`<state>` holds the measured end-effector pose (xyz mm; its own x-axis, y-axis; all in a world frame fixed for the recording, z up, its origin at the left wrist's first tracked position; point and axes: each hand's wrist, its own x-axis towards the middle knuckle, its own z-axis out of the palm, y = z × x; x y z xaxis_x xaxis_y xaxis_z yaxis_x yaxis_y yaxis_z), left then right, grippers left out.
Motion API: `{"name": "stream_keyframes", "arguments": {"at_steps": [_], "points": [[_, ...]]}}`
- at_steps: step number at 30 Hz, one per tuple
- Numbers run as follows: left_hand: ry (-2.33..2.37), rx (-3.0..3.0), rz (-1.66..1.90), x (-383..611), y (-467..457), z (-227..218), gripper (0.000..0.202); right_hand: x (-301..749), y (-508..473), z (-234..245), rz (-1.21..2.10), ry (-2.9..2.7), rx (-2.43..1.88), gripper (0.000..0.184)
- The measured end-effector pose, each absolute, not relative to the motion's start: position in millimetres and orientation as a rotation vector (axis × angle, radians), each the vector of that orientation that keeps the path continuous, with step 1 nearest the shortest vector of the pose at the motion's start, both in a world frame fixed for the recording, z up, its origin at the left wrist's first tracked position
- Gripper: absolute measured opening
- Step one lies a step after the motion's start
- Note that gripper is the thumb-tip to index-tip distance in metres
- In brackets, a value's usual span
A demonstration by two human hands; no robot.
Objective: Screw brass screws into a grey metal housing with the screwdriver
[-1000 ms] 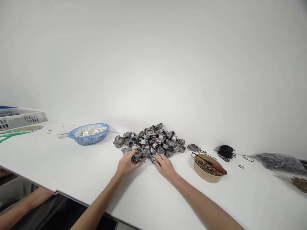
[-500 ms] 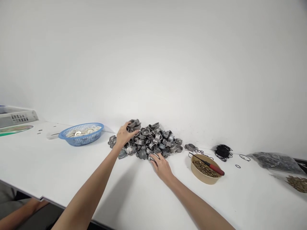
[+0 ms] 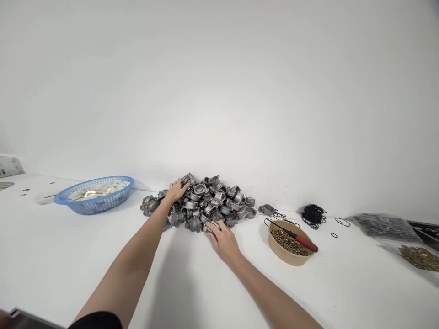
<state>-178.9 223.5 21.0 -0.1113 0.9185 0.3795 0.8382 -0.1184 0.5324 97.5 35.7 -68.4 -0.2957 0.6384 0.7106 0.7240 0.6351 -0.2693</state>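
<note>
Grey cast-metal housings lie in a heap [image 3: 206, 199] against the wall, many of them round and hollow. At the heap's upper left, my left hand [image 3: 176, 191] has its fingers and thumb around one metal housing [image 3: 187, 178], which appears to rest on the others. My right hand [image 3: 223, 242] is at the front edge of the heap, fingers closed over another metal housing [image 3: 210, 226] low on the table. The fingers partly cover both pieces.
To the left stands a blue plastic basket [image 3: 94, 208] of whitish pieces. On the right, a tan bowl [image 3: 286, 258] of small brass-coloured parts carries a red-handled screwdriver [image 3: 305, 242]. Black rings [image 3: 313, 214] and plastic bags of parts [image 3: 386, 227] lie beyond it.
My left hand has lowered its metal housing onto the upper left of the heap. My right hand stays at the heap's front. The view has shifted slightly to the right.
</note>
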Motion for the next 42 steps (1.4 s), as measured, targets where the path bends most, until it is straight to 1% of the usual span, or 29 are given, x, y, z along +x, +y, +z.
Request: {"name": "stream_keyframes", "arguments": {"at_steps": [2,5,12,18,21,23,27,31,36,42], "points": [[1.993,2.002,1.010,-185.7,226.9,23.3,0.070,99.2,34.3,-67.2,-0.136,-2.026,-1.044,0.038],[1.956,1.997,1.019,-194.4,226.5,28.6,0.062,101.4,31.9,-63.8,-0.156,-2.028,-1.020,0.040],[1.888,1.984,1.226,-215.3,200.6,36.5,0.047,101.9,30.5,-60.1,-0.189,-2.028,-1.034,0.039],[1.889,1.972,1.480,-223.2,133.4,31.6,0.049,100.7,24.5,-55.2,-0.182,-2.008,-1.080,0.035],[1.809,2.081,1.505,-207.2,92.6,23.0,0.049,112.7,32.3,-43.5,-0.154,-1.942,-1.147,0.032],[1.674,2.235,1.415,-188.7,67.8,14.7,0.050,129.0,44.9,-30.1,-0.123,-1.827,-1.253,0.032],[1.335,2.539,1.052,-140.5,27.6,-9.2,0.051,169.7,79.0,-0.7,-0.063,-1.451,-1.556,0.041],[1.105,2.741,0.746,-102.2,4.1,-32.6,0.042,191.2,110.2,12.2,0.049,-1.295,-1.752,0.035],[1.062,2.791,0.624,-92.6,-4.2,-41.4,0.030,190.5,125.5,8.0,0.153,-1.419,-1.792,0.033],[1.045,2.774,0.602,-97.3,-2.8,-36.8,0.025,196.0,101.6,10.3,0.055,-1.588,-1.680,0.032]]}}
